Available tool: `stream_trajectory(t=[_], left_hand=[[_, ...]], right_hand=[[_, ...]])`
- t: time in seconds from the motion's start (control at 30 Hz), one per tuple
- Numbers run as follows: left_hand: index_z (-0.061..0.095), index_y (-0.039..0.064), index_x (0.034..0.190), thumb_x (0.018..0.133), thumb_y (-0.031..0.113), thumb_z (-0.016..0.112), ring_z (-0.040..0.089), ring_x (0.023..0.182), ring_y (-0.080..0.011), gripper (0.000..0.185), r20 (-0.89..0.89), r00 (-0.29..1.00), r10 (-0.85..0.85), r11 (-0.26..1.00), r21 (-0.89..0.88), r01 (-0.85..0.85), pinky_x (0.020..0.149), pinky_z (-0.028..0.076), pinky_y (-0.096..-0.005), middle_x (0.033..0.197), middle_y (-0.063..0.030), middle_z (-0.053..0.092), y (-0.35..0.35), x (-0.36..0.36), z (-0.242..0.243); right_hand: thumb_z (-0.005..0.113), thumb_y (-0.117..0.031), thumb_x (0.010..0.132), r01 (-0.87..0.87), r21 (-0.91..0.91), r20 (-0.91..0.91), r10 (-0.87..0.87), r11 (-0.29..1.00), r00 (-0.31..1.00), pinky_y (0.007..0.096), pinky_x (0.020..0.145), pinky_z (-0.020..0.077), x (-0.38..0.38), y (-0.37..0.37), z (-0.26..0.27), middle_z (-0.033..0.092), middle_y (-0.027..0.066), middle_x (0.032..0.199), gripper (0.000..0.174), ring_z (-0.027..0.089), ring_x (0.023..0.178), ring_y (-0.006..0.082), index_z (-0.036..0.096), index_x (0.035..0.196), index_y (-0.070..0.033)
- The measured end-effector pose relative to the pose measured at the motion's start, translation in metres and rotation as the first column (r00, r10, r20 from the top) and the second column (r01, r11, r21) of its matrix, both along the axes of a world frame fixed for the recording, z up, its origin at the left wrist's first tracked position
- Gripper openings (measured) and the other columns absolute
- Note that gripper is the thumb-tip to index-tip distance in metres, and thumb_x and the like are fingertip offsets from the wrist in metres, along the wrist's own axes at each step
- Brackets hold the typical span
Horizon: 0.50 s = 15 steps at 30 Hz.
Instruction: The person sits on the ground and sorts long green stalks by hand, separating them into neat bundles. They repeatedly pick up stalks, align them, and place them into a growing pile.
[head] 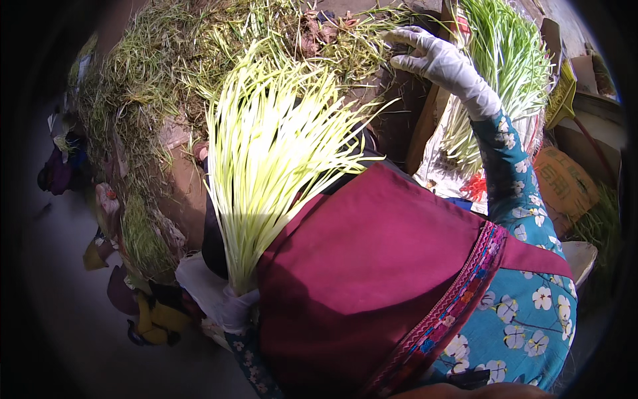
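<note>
A large bundle of pale yellow-green leafy stalks, like yellow chives (274,144), fans out from its gathered lower end beside a dark red apron (369,249). My left hand (240,304), in a white glove, is closed around that lower end, its fingers partly hidden by the stalks. My right hand (428,57), also in a white glove, is stretched out beyond the bundle at the upper right, with fingers apart and nothing in them. Below and right of it, a thick pile of greener stalks with white ends (503,65) lies on a whitish woven sack (438,144).
Loose leaf trimmings (149,65) cover the ground ahead and to the left. A wooden board (428,124) edges the green pile. Red ties (476,187), an orange printed sack (563,182) and a yellow broom (561,95) are at the right. Other people (154,319) sit at the far left.
</note>
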<state>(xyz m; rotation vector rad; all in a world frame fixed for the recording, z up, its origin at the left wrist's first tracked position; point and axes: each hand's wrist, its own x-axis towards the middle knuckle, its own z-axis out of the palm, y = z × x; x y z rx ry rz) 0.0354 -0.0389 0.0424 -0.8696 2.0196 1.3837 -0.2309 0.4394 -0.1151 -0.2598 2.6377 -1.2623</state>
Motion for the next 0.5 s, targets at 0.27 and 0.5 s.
stream_trajectory(t=[0.27, 0.5], left_hand=[[0.067, 0.003, 0.096, 0.071, 0.053, 0.076, 0.056, 0.067, -0.0162, 0.057, -0.194, 0.949, -0.247, 0.961, -0.174, 0.215, 0.064, 0.046, -0.0321, 0.081, -0.0029, 0.062, 0.024, -0.025, 0.007], [0.067, 0.002, 0.086, 0.066, 0.07, 0.074, 0.055, 0.066, -0.0184, 0.071, -0.312, 0.669, -0.675, 0.671, -0.636, 0.38, 0.063, 0.044, -0.0342, 0.076, -0.0054, 0.06, 0.027, -0.048, 0.006]], right_hand=[[0.078, -0.031, 0.087, -0.024, -0.244, -0.174, -0.02, 0.97, 0.985, 0.0319, 0.083, 0.0559, 0.042, -0.035, 0.006, 0.074, 0.0066, 0.093, 0.027, 0.071, 0.092, 0.0199, 0.076, 0.105, -0.011], [0.073, -0.046, 0.086, -0.362, -0.223, -0.026, 0.365, 0.905, 0.93, 0.0397, 0.073, 0.0538, 0.045, -0.078, 0.022, 0.068, 0.0126, 0.094, 0.042, 0.068, 0.085, 0.0313, 0.073, 0.105, -0.009]])
